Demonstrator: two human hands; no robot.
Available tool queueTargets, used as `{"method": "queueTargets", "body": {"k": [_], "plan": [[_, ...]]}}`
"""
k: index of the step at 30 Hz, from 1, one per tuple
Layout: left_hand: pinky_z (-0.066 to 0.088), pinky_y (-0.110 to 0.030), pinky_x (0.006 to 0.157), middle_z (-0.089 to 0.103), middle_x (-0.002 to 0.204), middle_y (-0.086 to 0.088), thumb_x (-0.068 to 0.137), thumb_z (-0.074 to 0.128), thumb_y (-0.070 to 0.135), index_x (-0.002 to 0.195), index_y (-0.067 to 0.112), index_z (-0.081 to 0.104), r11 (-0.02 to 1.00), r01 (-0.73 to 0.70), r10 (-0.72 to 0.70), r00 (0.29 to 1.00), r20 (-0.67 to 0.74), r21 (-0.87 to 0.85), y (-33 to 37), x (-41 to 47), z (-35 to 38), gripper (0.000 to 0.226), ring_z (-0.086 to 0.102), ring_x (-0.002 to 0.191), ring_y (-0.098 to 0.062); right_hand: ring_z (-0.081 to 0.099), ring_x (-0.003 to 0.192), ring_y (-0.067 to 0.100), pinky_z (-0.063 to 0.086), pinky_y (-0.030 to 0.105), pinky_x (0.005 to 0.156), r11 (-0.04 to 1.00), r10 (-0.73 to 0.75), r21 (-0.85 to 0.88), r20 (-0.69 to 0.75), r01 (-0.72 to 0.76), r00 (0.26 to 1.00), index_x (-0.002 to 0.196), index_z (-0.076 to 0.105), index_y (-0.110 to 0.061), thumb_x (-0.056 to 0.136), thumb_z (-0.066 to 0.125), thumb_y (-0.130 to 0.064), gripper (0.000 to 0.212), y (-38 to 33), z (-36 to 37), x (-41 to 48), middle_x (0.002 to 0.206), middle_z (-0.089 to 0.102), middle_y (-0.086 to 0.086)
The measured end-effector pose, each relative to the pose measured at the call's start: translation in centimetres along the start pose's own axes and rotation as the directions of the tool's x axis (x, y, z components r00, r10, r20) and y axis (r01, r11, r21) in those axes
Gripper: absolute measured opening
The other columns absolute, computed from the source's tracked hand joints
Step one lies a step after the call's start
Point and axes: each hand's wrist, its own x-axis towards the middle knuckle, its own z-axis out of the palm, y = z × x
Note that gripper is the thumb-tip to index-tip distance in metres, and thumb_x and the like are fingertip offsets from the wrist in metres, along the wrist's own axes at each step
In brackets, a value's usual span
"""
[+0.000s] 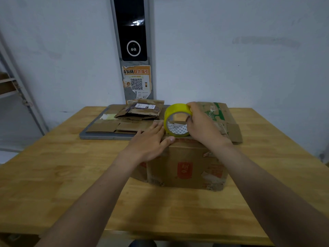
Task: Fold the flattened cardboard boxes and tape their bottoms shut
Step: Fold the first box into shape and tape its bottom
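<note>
Where the bench (71, 184) lies closest, it is bare wood crossed by two forearms reaching forward to a squared-up cardboard box (185, 168) that stands near the middle of it, printed side facing the viewer and closed flaps uppermost. Of the two hands, the left hand (151, 141) lies flat on those flaps with its fingers straight and together, the thumb hooked over the near top edge, pressing the cardboard down. Just beside it the right hand (203, 125) is curled round a yellow tape roll (173, 107), which stands on edge on the box top, touching it close to the left fingertips. I judge the folding of this box done and the taping step in hand; whether a strip is already stuck to the flaps cannot be told. The next move seems to call for anchoring the tape end under the flat fingers and running the roll along the seam while the flaps are held shut. Beyond the box, a grey tray (99, 136) carries a stack of flattened boxes (142, 111), and another flattened carton (219, 111) with green print lies behind the right hand. Farthest off, a QR poster (137, 79) hangs on the wall.
</note>
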Motion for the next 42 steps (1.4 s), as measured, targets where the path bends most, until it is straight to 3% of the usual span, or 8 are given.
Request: {"method": "queueTargets", "body": {"k": [5,12,15,19,25,34,38,42], "plan": [[0.009,-0.057,0.127,-0.01,0.172,0.011,0.097,0.014,0.076,0.166,0.024,0.001,0.999,0.028,-0.027,0.999,0.031,-0.033,-0.1,0.0,-0.2,0.087,-0.014,0.156,-0.006,0.056,0.072,0.03,0.044,0.038,0.054,0.998,-0.016,-0.054,-0.013,0.015,1.0,0.137,0.038,-0.019,0.097,0.047,-0.001,0.044,0.2,-1.2,-0.5,0.098,0.058,0.013],[0.015,-0.053,0.127,-0.008,0.173,0.008,0.094,0.013,0.077,0.165,0.017,0.002,0.999,0.041,-0.04,0.998,0.046,-0.034,0.2,-0.4,-0.5,0.094,-0.01,0.157,-0.005,0.049,0.084,0.026,0.048,0.043,0.066,0.995,0.011,-0.097,-0.112,-0.022,0.994,0.134,0.048,-0.027,0.093,0.05,0.0,0.049,2.8,-4.0,-1.5,0.101,0.045,-0.004],[0.016,-0.053,0.127,-0.008,0.172,0.009,0.084,0.007,0.082,0.165,0.018,0.003,0.998,0.047,-0.045,0.998,0.031,-0.043,0.3,-0.5,-0.5,0.104,-0.01,0.156,-0.004,0.053,0.089,0.025,0.05,0.043,0.073,0.994,0.106,-0.021,-0.156,-0.111,0.982,0.126,0.053,-0.025,0.097,0.054,-0.011,0.032,3.3,-3.4,-2.3,0.1,0.049,-0.007],[0.014,-0.055,0.127,-0.01,0.172,0.009,0.08,0.004,0.084,0.165,0.018,0.003,0.998,0.055,-0.054,0.998,0.043,-0.01,0.0,-0.4,-0.6,0.107,-0.011,0.156,-0.005,0.051,0.096,0.028,0.035,0.037,0.065,0.971,0.238,-0.026,-0.036,-0.239,0.971,0.113,0.057,-0.016,0.103,0.05,-0.035,0.022,4.3,-3.0,-2.9,0.097,0.061,0.008],[-0.002,-0.067,0.121,-0.011,0.172,0.009,0.069,-0.003,0.093,0.165,0.021,0.001,0.982,0.15,-0.159,0.984,0.078,0.116,-1.3,-0.3,-1.3,0.121,-0.011,0.158,-0.01,0.038,0.096,0.023,0.034,0.041,0.081,0.969,0.207,0.122,0.078,-0.216,0.975,0.091,0.042,-0.02,0.106,0.045,-0.032,0.02,2.0,-1.5,-2.5,0.086,0.048,0.007],[-0.013,-0.053,0.125,-0.008,0.173,0.0,0.101,0.007,0.069,0.166,0.017,0.0,0.982,0.076,-0.085,0.995,0.047,0.173,-1.1,-0.1,-0.8,0.083,-0.014,0.157,-0.011,0.045,0.078,0.014,0.025,0.045,0.106,0.994,0.082,0.07,0.022,-0.083,0.996,0.104,0.039,-0.019,0.106,0.042,-0.026,0.009,0.2,0.9,-1.7,0.069,0.047,0.0],[-0.006,-0.047,0.128,-0.009,0.173,0.0,0.103,0.01,0.066,0.166,0.021,-0.003,0.992,0.041,-0.048,0.998,0.05,0.123,-0.6,0.1,-0.6,0.078,-0.013,0.158,-0.011,0.041,0.11,0.033,0.044,0.05,0.091,0.989,0.104,0.1,0.065,-0.11,0.992,0.113,0.039,-0.02,0.104,0.046,-0.029,0.015,-0.1,1.1,-1.4,0.085,0.046,-0.004],[-0.006,-0.044,0.128,-0.009,0.173,-0.001,0.1,0.01,0.071,0.166,0.021,-0.004,0.993,0.062,-0.07,0.995,0.068,0.103,-0.4,0.2,-0.5,0.083,-0.013,0.158,-0.011,0.053,0.104,0.036,0.051,0.053,0.082,0.992,0.1,0.065,0.052,-0.104,0.994,0.117,0.042,-0.02,0.101,0.051,-0.028,0.02,-0.6,1.2,-0.9,0.097,0.054,0.007]]}}
